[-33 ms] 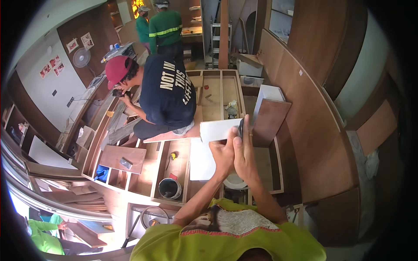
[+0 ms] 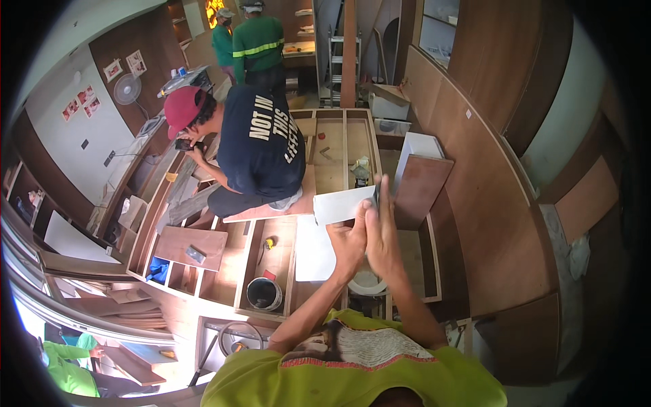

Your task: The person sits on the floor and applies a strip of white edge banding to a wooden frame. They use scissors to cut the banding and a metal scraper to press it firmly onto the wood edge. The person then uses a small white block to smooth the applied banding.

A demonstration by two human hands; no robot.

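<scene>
My left hand (image 2: 348, 245) is closed around the near side of a small white board (image 2: 342, 205), which is held up in front of me. My right hand (image 2: 382, 227) lies along the board's right end with its fingers straight and pointing away from me. Between that palm and the board's end shows a thin dark piece (image 2: 378, 192), perhaps sandpaper; most of it is hidden by the fingers. Both thumbs come close together at the board's near right corner. Below the board, a larger white panel (image 2: 314, 251) rests on the wooden frame.
A compartmented wooden frame (image 2: 244, 266) spreads below, holding a dark bucket (image 2: 264, 294) and a yellow tape measure (image 2: 270, 243). A person in a red cap (image 2: 264, 142) squats on it, ahead left. A white-sided box (image 2: 424, 173) stands right. A long brown panel (image 2: 475, 176) leans beyond it.
My right hand has shifted slightly along the board's end, and less of the dark piece shows. The board has tilted and moved very slightly right.
</scene>
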